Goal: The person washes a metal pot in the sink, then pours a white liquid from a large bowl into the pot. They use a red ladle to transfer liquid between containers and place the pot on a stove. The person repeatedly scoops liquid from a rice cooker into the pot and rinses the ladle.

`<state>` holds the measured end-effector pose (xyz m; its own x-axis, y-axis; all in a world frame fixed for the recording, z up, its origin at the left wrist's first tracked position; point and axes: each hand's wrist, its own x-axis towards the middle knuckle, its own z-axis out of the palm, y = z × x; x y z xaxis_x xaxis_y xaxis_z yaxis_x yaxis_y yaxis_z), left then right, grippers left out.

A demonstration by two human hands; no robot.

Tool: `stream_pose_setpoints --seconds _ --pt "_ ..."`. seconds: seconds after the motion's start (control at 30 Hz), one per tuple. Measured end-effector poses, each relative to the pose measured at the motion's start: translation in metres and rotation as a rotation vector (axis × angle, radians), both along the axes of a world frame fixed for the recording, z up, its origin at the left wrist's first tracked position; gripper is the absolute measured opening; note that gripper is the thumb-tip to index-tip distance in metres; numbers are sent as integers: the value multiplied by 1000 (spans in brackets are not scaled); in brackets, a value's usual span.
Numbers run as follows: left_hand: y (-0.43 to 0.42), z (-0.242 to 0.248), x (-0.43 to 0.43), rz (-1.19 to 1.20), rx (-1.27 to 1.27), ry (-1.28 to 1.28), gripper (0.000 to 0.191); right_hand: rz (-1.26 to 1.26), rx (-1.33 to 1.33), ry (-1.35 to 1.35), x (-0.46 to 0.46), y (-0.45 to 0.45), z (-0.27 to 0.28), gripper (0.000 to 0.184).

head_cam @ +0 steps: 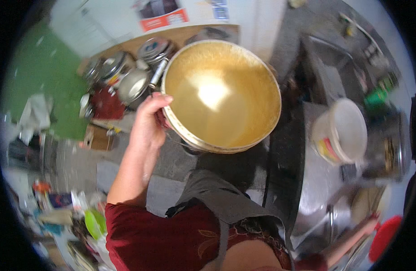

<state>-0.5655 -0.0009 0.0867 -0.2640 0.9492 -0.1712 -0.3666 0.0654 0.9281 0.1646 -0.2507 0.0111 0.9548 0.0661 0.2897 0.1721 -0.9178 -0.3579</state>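
Observation:
My left hand (152, 108) grips the near-left rim of a large round bucket (225, 125), with the thumb over the edge. The bucket's mouth faces up towards me. Its inside is yellowish and shiny with a bright glare, and I cannot tell whether any liquid lies in it. My right arm stretches away to the lower right, over a metal sink area. There my right hand (371, 224) is small and blurred, beside a red round plastic object (385, 238). Whether the fingers hold that object is unclear.
A whitish plastic bucket (350, 132) stands on the metal counter (318, 176) at right, with a green bottle (380, 89) beyond it. Several lidded jars and pots, among them a steel pot (133, 86), crowd a low shelf at upper left. A cardboard box (99, 137) sits nearby.

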Motion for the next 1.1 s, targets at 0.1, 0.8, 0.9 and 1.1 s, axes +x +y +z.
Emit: stream_pose_setpoints --seconds 0.1,0.8,0.9,1.1 --pt "-10 -42 -69 139 -79 -19 16 343 1372 245 -83 20 0 25" --pt "110 -89 -505 420 -191 826 33 704 891 932 -675 160 -102 16" --pt "155 -86 -523 366 -250 1047 36 700 932 961 -697 170 -111 16" --pt "220 -116 -534 252 -305 1422 46 642 840 985 -718 161 -108 17"
